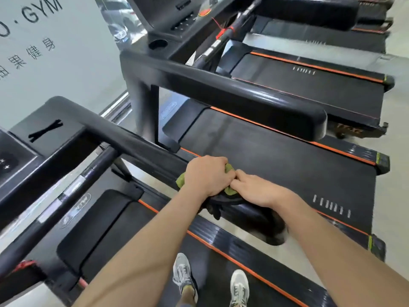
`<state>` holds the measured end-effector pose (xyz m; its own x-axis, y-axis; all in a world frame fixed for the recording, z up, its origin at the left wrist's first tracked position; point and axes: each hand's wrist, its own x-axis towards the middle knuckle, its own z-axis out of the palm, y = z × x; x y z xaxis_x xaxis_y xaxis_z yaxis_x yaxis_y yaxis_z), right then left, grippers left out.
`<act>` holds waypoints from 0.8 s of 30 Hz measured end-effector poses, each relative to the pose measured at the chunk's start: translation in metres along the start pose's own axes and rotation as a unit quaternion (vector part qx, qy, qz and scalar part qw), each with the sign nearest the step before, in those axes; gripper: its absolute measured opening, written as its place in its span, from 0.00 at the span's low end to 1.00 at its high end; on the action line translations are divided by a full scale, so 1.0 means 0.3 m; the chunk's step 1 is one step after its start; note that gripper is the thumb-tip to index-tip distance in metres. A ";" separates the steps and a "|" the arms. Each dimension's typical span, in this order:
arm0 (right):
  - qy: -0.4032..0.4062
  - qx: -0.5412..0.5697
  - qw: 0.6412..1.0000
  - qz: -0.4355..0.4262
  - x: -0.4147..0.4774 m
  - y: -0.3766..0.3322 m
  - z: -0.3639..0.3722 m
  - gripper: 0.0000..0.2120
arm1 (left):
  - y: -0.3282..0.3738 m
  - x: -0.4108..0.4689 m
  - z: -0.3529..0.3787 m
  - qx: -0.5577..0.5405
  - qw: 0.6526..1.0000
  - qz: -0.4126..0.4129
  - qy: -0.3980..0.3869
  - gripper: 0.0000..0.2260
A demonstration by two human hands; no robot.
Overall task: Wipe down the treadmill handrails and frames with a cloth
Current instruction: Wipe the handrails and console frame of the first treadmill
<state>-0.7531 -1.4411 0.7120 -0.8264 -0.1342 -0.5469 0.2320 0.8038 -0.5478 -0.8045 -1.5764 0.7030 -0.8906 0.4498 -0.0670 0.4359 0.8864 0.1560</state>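
left hand point(208, 176) grips green cloth point(181, 181) on handrail point(137, 142) | right hand point(259, 192) rests alongside, fingertips touching cloth

cloth point(181, 181) mostly covered, wall lettering point(42, 9) cut off

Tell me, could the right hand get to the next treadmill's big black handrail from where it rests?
Probably yes. The right hand lies on the near handrail beside the green cloth, and only open air above the neighbouring belt separates it from the next handrail. It may need a lean.
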 end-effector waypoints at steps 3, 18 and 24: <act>0.012 0.013 1.000 0.015 -0.091 0.091 0.007 0.13 | 0.116 -0.039 0.026 -0.002 1.000 0.012 0.014 0.13; 0.186 0.291 0.935 0.076 -0.349 0.362 0.185 0.11 | 0.418 -0.246 0.224 -0.070 0.971 0.154 0.168 0.09; 0.128 0.672 0.716 0.139 -0.512 0.455 0.261 0.09 | 0.560 -0.408 0.242 -0.197 0.969 0.144 0.034 0.07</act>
<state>-0.5541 -1.3560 0.6716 -0.6792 0.1716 -0.7136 0.5475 -0.5290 -0.6484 -0.6130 -1.4745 0.6660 -0.7519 0.6519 0.0987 0.5961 0.6081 0.5243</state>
